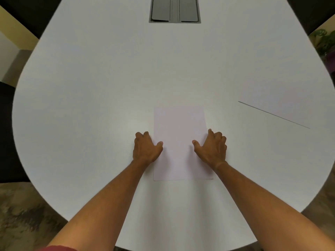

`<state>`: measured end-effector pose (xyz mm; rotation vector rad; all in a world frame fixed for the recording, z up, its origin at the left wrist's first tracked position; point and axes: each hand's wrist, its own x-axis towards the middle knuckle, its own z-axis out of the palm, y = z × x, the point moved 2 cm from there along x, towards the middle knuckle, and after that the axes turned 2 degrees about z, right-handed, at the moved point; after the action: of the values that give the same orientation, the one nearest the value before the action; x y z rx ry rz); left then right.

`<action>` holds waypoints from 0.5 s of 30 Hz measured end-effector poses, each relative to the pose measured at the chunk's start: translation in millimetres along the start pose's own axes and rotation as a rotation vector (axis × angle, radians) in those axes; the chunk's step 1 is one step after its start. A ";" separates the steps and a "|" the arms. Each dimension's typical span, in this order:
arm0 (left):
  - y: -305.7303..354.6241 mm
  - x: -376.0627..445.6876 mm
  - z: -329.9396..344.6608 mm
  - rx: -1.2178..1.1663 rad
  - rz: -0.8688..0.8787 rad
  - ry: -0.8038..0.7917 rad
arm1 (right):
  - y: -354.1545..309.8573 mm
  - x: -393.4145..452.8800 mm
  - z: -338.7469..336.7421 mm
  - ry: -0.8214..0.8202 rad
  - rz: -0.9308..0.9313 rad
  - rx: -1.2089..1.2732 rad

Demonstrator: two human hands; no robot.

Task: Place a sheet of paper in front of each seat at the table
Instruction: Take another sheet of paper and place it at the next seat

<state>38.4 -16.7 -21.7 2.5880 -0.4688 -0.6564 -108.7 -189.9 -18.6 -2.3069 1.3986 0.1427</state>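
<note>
A white sheet of paper (178, 134) lies flat on the white table (90, 105), near its rounded front end. My left hand (146, 148) rests on the sheet's left edge, fingers curled and thumb on the paper. My right hand (212, 147) presses on the right edge in the same way. Both hands sit on top of the sheet; neither lifts it. A second white sheet (282, 104) lies at the table's right side, its near edge showing as a thin dark line.
A grey cable hatch (175, 9) with two lids is set into the table's middle at the far end. Dark chairs (10, 134) stand at the left and far corners. A potted plant (324, 42) is at the right. Patterned carpet lies below.
</note>
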 end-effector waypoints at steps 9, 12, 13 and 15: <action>6.1 8.1 13.2 -0.149 -0.116 0.010 | -2.8 1.8 7.0 -0.074 0.199 0.206; 6.1 8.3 14.0 -0.181 -0.117 0.008 | -3.6 1.6 7.2 -0.078 0.203 0.257; 5.8 8.0 14.1 -0.193 -0.112 0.008 | -3.7 1.2 7.4 -0.076 0.201 0.272; 5.6 8.0 14.3 -0.221 -0.103 0.012 | -3.1 0.6 7.5 -0.073 0.199 0.292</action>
<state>36.5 -29.4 -33.4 2.4167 -0.2445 -0.6859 -104.7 -186.1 -24.5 -1.9082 1.5005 0.0755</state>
